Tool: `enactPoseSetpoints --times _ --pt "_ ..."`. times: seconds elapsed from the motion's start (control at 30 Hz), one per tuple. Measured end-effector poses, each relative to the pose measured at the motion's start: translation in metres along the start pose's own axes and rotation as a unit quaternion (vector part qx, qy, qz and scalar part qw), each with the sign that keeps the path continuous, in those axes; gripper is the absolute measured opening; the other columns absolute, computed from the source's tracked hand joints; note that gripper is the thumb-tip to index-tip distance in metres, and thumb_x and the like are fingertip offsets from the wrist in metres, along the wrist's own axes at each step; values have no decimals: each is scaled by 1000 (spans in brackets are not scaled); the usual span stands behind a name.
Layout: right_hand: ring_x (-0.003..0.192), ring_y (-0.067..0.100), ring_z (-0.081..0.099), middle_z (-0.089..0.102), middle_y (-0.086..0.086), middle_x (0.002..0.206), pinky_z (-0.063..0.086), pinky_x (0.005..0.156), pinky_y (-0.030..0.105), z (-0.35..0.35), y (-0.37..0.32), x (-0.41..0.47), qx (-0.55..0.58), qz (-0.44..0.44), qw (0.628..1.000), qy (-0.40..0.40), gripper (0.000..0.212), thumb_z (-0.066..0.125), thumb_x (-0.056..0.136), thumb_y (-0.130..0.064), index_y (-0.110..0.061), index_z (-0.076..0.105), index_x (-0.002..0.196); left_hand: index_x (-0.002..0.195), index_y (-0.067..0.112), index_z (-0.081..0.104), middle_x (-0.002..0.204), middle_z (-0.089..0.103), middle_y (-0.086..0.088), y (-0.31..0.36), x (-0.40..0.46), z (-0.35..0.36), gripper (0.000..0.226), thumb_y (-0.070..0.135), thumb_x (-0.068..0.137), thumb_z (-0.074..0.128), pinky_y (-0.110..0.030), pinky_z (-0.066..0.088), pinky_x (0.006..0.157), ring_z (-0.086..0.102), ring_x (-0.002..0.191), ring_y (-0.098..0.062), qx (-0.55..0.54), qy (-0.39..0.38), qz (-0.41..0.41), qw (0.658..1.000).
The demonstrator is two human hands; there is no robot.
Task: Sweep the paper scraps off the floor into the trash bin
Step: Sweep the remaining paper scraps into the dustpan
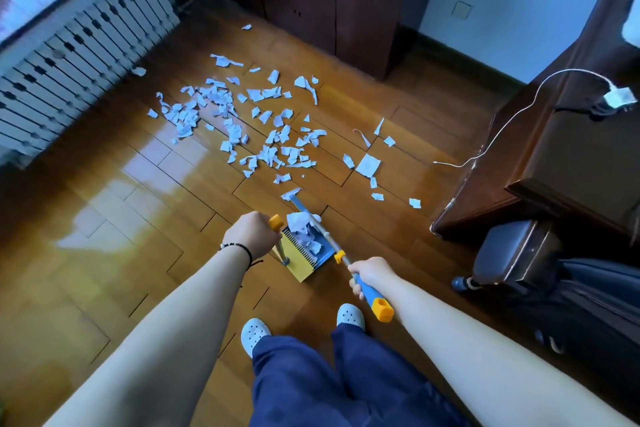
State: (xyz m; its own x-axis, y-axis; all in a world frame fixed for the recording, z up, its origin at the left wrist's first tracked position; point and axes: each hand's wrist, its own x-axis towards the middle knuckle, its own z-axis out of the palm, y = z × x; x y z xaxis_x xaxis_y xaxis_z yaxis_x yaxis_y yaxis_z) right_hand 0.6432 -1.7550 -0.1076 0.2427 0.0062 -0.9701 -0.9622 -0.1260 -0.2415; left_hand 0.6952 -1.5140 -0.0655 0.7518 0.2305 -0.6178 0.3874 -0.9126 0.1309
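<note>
Glossy wood parquet floor, radiator along the left wall, dark cabinet at the back. Paper scraps are spread widely over the middle of the floor — most are judged still unswept. A small load of scraps is already gathered in the dustpan, which is set on the floor just ahead of the feet, mouth turned toward the litter. The dustpan's upright handle is gripped by the left hand, fingers curled round it. The broom is held by the right hand, wrapped round its blue grip; its long axis is seen running from lower right up to the upper left, head at the pan's mouth. No trash bin is seen — emptying remains to be done.
</note>
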Motion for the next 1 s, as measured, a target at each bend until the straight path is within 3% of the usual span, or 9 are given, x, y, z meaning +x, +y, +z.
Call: enactPoseSetpoints --times 0.2,0.37,0.53,0.77,1.0 --pt "41 19 45 50 13 66 40 37 21 4 -15 -6 2 -49 998 33 7 51 95 -4 0 56 94 75 22 58 73 59 3 3 -2 -5 29 43 92 69 -25 41 51 55 62 -14 -29 1 -12 1000" --pt "45 22 48 52 15 67 43 40 24 0 -24 9 -2 -64 995 77 18 47 95 -2 3 55 110 75 22 57 73 59 3 9 -5 -2 29 42 93 68 -26 41 51 55 62 -13 -11 -1 -4 1000" --pt "40 22 45 49 13 60 42 35 21 0 -14 22 19 11 998 67 9 46 97 -6 -2 55 97 83 21 62 75 60 3 12 -6 9 24 42 92 70 -27 43 52 57 65 -15 -25 -1 -14 1000" --pt "37 17 46 52 13 64 40 38 20 -32 1 1 2 -30 999 33 10 51 94 -5 2 57 94 79 21 60 75 61 2 29 -2 12 26 42 92 70 -26 42 51 55 63 -14 -46 3 -18 999" --pt "37 19 47 52 14 64 42 36 21 -79 -12 1 50 -63 991 103 14 53 93 -5 5 58 102 81 19 60 76 61 1 74 8 9 28 44 92 70 -26 42 51 56 64 -14 -45 13 6 999"
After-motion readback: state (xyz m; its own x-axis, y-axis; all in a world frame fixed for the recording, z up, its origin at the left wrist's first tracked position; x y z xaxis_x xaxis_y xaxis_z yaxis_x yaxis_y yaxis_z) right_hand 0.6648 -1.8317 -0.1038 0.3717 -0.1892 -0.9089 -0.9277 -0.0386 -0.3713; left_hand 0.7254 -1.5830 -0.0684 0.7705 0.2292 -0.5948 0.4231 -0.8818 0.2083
